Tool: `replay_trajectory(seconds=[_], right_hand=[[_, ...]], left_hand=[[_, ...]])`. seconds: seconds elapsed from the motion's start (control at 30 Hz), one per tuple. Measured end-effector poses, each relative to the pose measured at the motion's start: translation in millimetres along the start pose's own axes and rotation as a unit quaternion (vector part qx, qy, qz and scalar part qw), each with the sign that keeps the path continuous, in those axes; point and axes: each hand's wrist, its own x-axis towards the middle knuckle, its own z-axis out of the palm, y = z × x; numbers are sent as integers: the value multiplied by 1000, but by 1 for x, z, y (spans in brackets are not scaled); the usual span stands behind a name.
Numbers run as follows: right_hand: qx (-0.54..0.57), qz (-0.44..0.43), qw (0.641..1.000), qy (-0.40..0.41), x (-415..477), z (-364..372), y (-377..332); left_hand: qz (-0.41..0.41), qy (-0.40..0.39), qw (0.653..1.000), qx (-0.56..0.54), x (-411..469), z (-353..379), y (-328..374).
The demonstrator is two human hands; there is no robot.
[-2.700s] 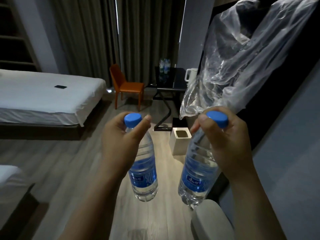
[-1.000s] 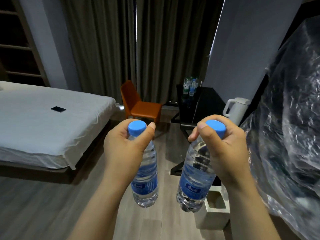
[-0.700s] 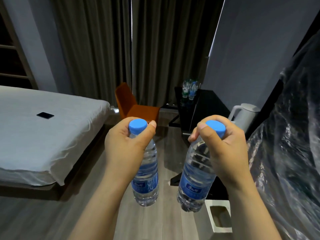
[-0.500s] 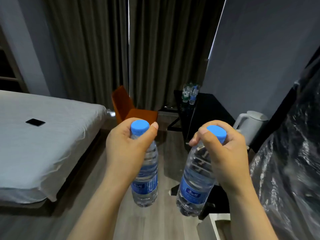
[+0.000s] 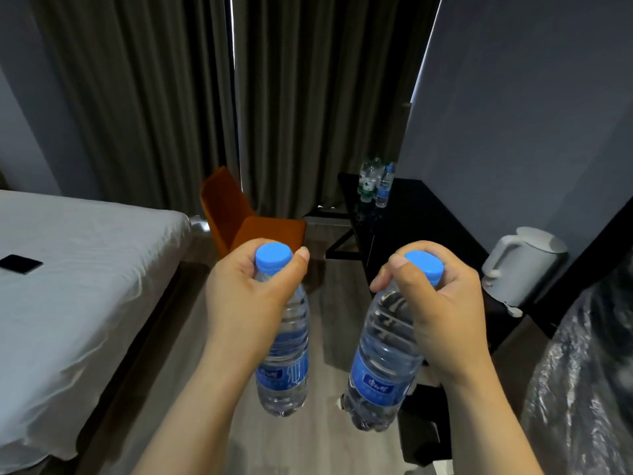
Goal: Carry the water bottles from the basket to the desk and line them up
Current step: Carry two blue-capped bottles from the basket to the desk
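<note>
Head view: left hand (image 5: 246, 296) fingers curled round left bottle (image 5: 284, 365), right hand (image 5: 442, 310) likewise round right bottle (image 5: 380, 371), most fingertips hidden.

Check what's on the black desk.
Clear plastic water bottles stand at the far end of the black desk, a white electric kettle nearer. The right hand and its blue-capped bottle hide part of the top.

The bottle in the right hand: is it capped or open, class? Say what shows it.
Capped. A blue cap sits on the neck of the bottle, and the right hand grips the bottle just below it.
</note>
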Motion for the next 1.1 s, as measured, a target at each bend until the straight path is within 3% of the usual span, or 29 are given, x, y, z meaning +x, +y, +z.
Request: replay_trajectory(seconds=[0.4,1.1], right_hand=[[27,-12,1000,-7,177,7,107],[-35,51,997,51,393,46,272]], left_hand=[[-7,34,999,19,157,105,-60],[-59,-57,996,-25,391,242,-190]])
